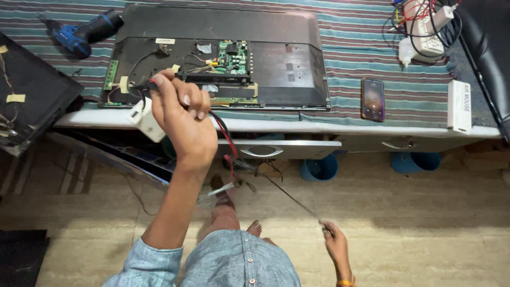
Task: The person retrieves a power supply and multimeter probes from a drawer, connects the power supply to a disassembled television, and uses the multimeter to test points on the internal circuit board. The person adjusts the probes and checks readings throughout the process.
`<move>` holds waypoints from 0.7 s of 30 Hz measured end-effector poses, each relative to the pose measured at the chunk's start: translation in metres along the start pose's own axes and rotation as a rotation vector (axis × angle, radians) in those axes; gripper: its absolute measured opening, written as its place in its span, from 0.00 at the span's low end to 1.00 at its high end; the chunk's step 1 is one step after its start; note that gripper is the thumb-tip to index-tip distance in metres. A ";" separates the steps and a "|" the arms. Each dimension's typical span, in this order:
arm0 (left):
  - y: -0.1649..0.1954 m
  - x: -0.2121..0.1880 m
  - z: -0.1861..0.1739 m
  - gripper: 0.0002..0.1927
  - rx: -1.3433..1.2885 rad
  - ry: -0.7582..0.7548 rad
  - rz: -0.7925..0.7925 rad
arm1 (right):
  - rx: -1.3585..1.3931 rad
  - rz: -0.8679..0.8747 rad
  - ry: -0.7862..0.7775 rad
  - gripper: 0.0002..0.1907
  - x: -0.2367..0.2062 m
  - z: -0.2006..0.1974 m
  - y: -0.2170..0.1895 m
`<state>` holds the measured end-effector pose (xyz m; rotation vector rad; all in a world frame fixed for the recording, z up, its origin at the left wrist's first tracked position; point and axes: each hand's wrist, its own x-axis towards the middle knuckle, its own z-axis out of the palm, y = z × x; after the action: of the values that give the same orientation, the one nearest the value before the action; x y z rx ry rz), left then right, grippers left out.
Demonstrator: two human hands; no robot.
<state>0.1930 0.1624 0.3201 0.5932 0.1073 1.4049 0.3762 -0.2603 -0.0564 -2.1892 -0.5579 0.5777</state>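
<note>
At the far left edge of the frame a dark panel (32,90) with tape strips lies tilted off the desk (372,85), which wears a striped cloth. In the upper left, a blue cordless drill (85,32) rests on that cloth, just beside the opened back of a flat television (287,58), whose green circuit board (231,57) sits near the middle.

Your left hand (183,114) is raised left of centre, in front of the television's lower edge, fingers curled tight around a bundle of red and black wires (223,133) and a small white box (144,119). The wires hang down from your fist toward your knee at the lower middle.

Lower right of centre, your right hand (336,242) pinches the end of a thin dark lead (292,199) that runs up and left to the hanging bundle.

Further right, a phone (373,99) lies flat on the cloth, a white power strip (425,29) with tangled cables sits in the upper right, and a white carton (459,106) lies at the desk's right end.
</note>
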 end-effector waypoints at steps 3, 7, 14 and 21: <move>0.004 -0.019 0.015 0.13 0.028 -0.037 -0.032 | -0.618 0.023 -0.035 0.34 0.000 0.018 -0.062; 0.011 -0.036 0.032 0.13 0.034 -0.077 -0.101 | 0.031 -0.474 0.100 0.33 -0.001 0.043 -0.190; 0.015 -0.070 0.061 0.14 0.020 -0.136 -0.320 | 0.174 -0.711 0.127 0.43 0.022 0.090 -0.315; 0.047 -0.044 0.058 0.14 0.066 -0.175 -0.122 | 0.832 -0.197 -0.311 0.16 0.037 0.104 -0.242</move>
<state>0.1669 0.1038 0.3787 0.7493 0.0491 1.2300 0.2983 -0.0357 0.0629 -1.2567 -0.5539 0.8613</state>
